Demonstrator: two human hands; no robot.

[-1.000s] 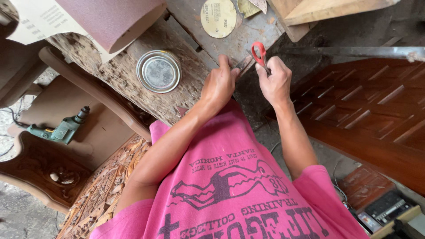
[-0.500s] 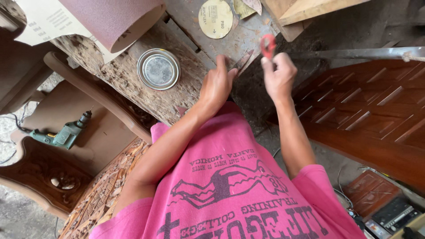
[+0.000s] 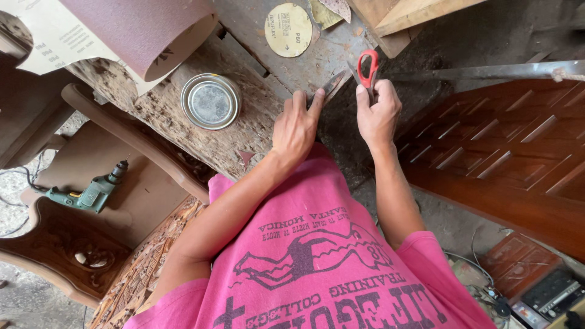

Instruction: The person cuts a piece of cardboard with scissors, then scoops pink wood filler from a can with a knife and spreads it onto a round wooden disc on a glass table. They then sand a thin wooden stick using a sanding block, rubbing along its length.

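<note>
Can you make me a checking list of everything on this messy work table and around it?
Surface: worn, scratched wooden bench.
Job's things: red-handled scissors; small scrap at the blades.
Clutter: round tin, sandpaper roll, sanding disc, wood offcuts.
Hands: right hand grips the scissors; left hand steadies the scrap.
Cables: cord by the green drill; wires bottom right.
Surroundings: carved chair, panelled door.

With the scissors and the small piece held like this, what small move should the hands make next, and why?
Probably close the scissors for a short cut. The right hand grips the red handles, and the left hand pinches the small piece at the bench edge, near the blades. Whether the blades already bite the piece cannot be told.
</note>
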